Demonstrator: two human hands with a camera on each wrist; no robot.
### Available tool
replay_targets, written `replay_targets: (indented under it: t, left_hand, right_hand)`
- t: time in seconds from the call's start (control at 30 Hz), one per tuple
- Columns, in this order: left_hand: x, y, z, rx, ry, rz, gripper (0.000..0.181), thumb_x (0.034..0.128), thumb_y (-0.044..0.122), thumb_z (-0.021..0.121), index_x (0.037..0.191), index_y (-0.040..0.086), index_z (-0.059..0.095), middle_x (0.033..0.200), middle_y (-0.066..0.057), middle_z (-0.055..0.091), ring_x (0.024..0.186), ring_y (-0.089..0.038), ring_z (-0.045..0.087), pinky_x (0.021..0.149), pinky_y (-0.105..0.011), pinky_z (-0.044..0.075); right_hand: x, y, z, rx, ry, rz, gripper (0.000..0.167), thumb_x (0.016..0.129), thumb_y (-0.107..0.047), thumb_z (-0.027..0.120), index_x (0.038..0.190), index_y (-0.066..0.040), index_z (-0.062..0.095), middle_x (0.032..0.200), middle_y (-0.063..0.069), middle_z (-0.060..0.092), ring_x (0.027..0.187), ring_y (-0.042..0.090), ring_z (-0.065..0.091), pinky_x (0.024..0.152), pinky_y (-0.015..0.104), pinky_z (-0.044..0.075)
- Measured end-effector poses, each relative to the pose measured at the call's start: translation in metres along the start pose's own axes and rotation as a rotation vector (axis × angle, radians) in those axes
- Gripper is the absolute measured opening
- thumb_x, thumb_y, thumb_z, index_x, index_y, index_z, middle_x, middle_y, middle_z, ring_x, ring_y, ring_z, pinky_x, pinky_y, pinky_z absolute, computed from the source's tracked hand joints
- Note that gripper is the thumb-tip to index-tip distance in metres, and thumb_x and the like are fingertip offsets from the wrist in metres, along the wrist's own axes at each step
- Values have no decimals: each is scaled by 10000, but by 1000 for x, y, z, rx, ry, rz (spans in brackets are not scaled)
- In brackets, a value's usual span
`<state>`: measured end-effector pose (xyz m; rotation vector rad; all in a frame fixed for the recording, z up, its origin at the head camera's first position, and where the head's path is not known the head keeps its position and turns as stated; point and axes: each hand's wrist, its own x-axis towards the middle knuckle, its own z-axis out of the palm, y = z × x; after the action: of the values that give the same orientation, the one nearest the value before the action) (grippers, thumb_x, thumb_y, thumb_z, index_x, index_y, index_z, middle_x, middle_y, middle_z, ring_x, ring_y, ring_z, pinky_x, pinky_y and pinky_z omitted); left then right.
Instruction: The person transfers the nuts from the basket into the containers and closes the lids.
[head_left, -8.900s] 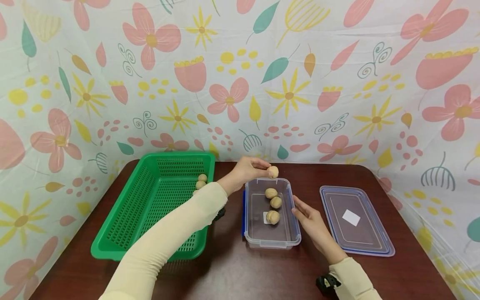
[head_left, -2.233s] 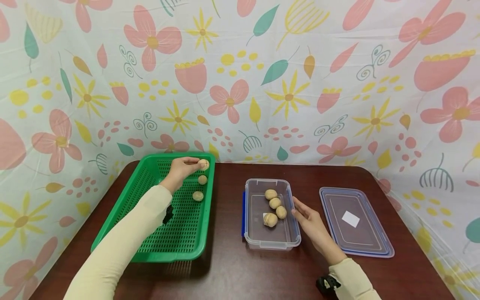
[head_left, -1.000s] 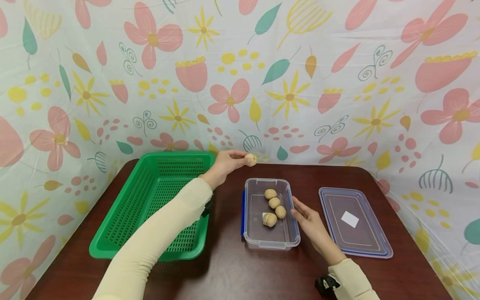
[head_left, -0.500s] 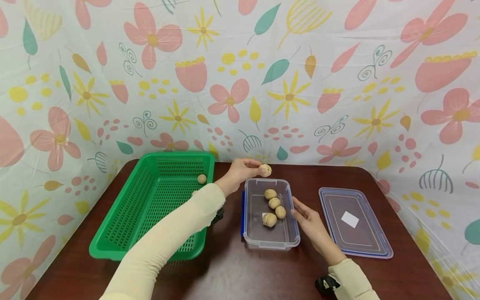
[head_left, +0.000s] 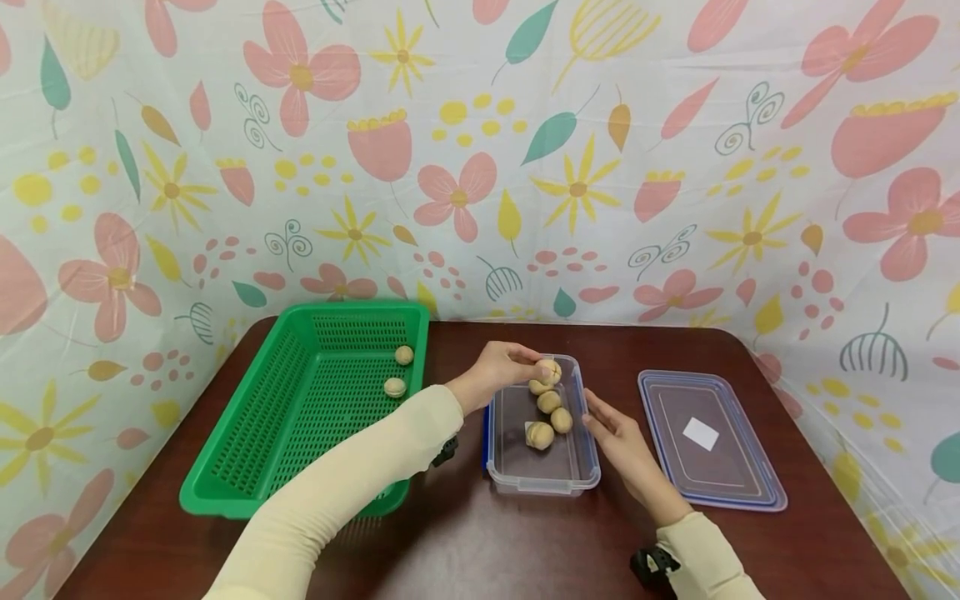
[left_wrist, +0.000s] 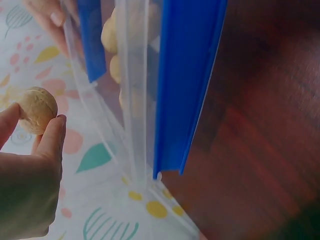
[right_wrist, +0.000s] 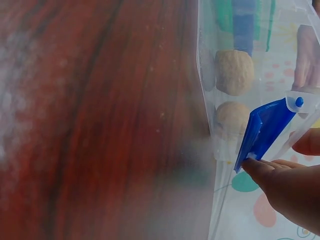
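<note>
Down comes the left hand (head_left: pixel 501 368), walnut (head_left: pixel 552 372) pinched, over the far end of the clear box (head_left: pixel 543 483), right hand (head_left: pixel 628 446) straight-fingered against its side: seemingly well placed for release!

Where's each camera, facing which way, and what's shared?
Head: worn there, facing forward and down at basket, container, lid; left hand, right hand, sleeves show.
Left wrist: worn there, facing the container's left side; left hand pinches a walnut, right fingers show beyond.
Right wrist: worn there, facing the container's right side; right hand at a blue latch, left hand probably behind.
Both wrist views share the container.
</note>
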<state>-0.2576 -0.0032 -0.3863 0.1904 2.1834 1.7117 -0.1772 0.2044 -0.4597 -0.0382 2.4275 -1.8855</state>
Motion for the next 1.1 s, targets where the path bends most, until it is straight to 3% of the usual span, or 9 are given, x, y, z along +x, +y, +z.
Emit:
replay_targets:
  t: [0.17,0.4,0.73,0.93,1.1]
  left_hand:
    - [-2,-7,7,20,-38,-3,263,824,174,785,1055,64,726,1044,-28,683,919,-170,648,819,-313,550]
    - [-5,-20,19,48,-75,-30,256,815,167,793,1043,71,728,955,-8,687,856,-124,649,895,-395,532]
    - [-10,-33,31,54,-91,-2,231,789,71,798,1002,10,735,952,-47,709,866,-145,652,795,-292,559]
    - [-11,-34,34,106,-105,-3,246,779,60,802,1000,-16,726,912,-48,725,835,-132,668,757,-246,551]
    - [-8,-27,26,77,-141,-13,281,820,81,769,1075,-15,702,932,-32,711,856,-132,662,847,-330,549]
  right_hand:
    - [1,-1,-1,8,-4,10,503,1023,-92,463,1492,2,309,1525,177,302,1402,282,289,1132,426,253]
    - [1,-1,-1,26,-10,22,508,1028,-111,458,1501,-17,299,1541,156,277,1417,283,255,1149,441,225]
    - [1,-1,0,37,-10,11,513,1024,-105,462,1499,-6,296,1546,151,269,1426,271,231,1153,438,209]
    - [1,0,0,43,-3,1,507,1019,-93,468,1489,10,309,1536,161,284,1420,275,244,1152,438,206]
    - [1,1,0,47,3,3,504,1016,-87,472,1488,2,320,1529,161,298,1413,269,258,1151,433,210]
